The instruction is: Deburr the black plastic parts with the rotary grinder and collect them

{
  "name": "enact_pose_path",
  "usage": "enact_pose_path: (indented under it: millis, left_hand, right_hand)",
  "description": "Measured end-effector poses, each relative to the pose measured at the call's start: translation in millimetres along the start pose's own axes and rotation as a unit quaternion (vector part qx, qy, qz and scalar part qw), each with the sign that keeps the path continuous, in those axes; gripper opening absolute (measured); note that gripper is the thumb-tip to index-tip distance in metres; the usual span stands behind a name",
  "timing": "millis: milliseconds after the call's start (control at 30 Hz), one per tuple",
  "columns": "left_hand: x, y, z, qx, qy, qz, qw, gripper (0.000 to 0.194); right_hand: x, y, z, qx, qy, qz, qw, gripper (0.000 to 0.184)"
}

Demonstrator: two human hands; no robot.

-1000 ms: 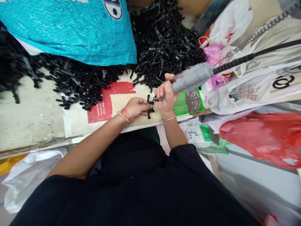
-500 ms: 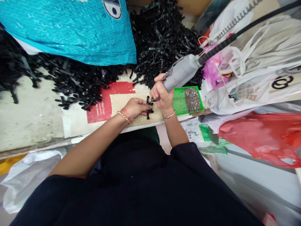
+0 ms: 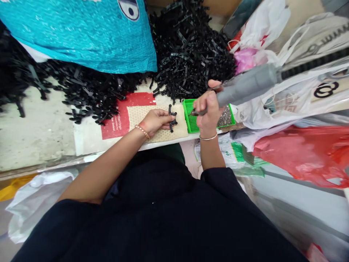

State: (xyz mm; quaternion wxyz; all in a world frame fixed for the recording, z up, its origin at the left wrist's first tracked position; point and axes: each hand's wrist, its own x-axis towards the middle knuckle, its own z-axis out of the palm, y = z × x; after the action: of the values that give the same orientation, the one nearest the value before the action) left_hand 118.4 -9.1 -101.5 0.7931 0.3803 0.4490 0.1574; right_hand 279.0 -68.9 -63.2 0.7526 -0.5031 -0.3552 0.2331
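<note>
My left hand (image 3: 157, 121) pinches a small black plastic part (image 3: 171, 125) with several arms, over the cream textured mat (image 3: 147, 135). Wrapped round a grey electric screwdriver (image 3: 242, 86), my right hand (image 3: 209, 109) is a little to the right of it. The driver's tip points left, above the green perforated tray (image 3: 188, 125). Small metal screws (image 3: 225, 117) lie heaped in the right part of that tray, partly hidden behind my right hand.
Heaps of black plastic parts (image 3: 191, 54) cover the back of the table, partly under a blue plastic bag (image 3: 89, 36). White bags and a red bag (image 3: 302, 153) crowd the right side. The screwdriver's cord (image 3: 313, 63) runs off to the right.
My right hand has moved right with the screwdriver, from the black part to over the green tray. The driver now lies at a flatter angle. My left hand keeps its hold.
</note>
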Motion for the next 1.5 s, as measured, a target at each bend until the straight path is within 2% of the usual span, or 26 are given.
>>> enact_pose_path:
  millis: [67,200,333,533,733,933,1100,1500]
  left_hand:
    - [-0.7,0.2,0.1,0.005,0.005,-0.005,1.000,0.027]
    - [-2.3,0.5,0.4,0.019,0.007,-0.002,1.000,0.023]
    - [-4.1,1.5,1.9,0.034,0.011,0.009,0.999,0.017]
    - [-6.3,3.2,4.5,0.037,0.028,0.004,0.999,0.014]
    - [-5.3,2.5,5.4,0.044,0.041,0.004,0.998,0.013]
    - [-5.8,2.8,7.9,0.039,0.052,-0.001,0.998,0.014]
    - [-6.7,3.7,7.8,0.041,0.049,-0.004,0.998,0.013]
    - [-6.5,3.7,6.4,0.040,0.040,-0.002,0.998,0.013]
  right_hand:
    - [-2.8,-1.8,-22.3,-0.016,0.043,-0.016,0.999,0.044]
    - [-12.2,12.2,-61.3,-0.029,0.102,-0.003,0.994,0.043]
    - [-19.5,22.2,-77.6,-0.021,0.120,-0.005,0.993,0.043]
    - [-20.2,22.0,-81.4,-0.040,0.089,0.018,0.995,0.050]
    - [-21.9,22.3,-85.3,-0.055,0.088,0.024,0.994,0.050]
    - [-23.0,25.9,-89.4,-0.008,0.087,0.025,0.996,0.047]
    - [-23.5,24.9,-88.4,-0.005,0.083,0.028,0.996,0.045]
    - [-25.0,26.3,-87.0,-0.033,0.078,0.032,0.996,0.052]
